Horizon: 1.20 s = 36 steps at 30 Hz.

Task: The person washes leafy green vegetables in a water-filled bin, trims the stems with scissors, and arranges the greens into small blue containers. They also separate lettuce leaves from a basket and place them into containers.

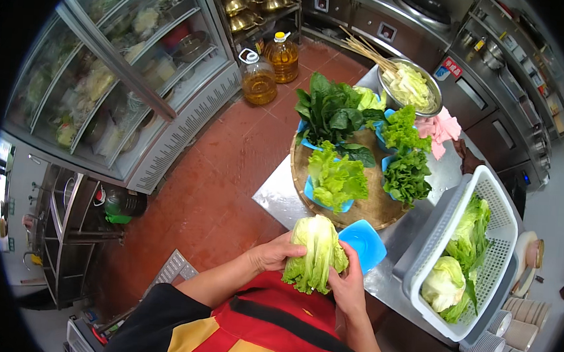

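My left hand and my right hand hold a bunch of pale green cabbage leaves between them, in front of the red apron. Just right of the leaves, an empty blue plastic bowl rests on the steel table. Beyond it lies a round woven bamboo tray. On the tray stand blue bowls of leafy greens: curly lettuce nearest, dark green leaves behind, and more greens at the right.
A white plastic basket with lettuce and a cabbage stands at the table's right. A steel bowl of pale leaves and skewers and a pink cloth are at the far end. Oil jugs stand on the floor by a glass-door refrigerator.
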Motion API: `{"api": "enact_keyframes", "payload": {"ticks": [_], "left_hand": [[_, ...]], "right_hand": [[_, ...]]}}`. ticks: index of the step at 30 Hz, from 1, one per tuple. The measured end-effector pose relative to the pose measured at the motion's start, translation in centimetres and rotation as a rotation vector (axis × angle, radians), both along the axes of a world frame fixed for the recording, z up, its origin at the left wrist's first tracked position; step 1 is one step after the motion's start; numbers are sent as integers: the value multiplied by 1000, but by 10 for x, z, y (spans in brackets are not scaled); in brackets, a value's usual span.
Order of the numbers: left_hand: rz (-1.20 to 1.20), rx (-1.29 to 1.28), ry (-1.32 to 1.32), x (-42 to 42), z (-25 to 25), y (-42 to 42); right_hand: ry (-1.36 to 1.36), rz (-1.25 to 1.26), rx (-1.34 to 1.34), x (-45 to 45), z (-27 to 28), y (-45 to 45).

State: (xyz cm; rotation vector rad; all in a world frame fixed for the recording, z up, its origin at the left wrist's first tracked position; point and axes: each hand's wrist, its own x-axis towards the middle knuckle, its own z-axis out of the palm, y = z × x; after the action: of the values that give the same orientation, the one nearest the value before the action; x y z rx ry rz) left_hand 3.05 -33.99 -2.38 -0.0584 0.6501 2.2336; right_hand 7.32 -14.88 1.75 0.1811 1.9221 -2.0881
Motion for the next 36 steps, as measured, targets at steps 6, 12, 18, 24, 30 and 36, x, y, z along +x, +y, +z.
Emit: {"api": "enact_keyframes", "payload": {"ticks": [6,12,18,24,30,36], "left_hand": [[-15,-157,-120,-12,-28,-42],[-244,-273,71,-28,-31,18],[-280,-917,630,-27,-33,76],[-238,-1144,996,-29,-9,72],[-168,-1074,1010,-52,-4,9],[28,-1097,1268,-113,5,-37]], "right_hand": [[-80,-115,221,-12,-36,-54],[-117,-489,96,14,-10,-19],[-142,-671,426,15,-41,19],[-141,-701,750,6,-39,35],[193,-621,1324,-14,14,17],[231,-714,1218,-54,64,0]]}}
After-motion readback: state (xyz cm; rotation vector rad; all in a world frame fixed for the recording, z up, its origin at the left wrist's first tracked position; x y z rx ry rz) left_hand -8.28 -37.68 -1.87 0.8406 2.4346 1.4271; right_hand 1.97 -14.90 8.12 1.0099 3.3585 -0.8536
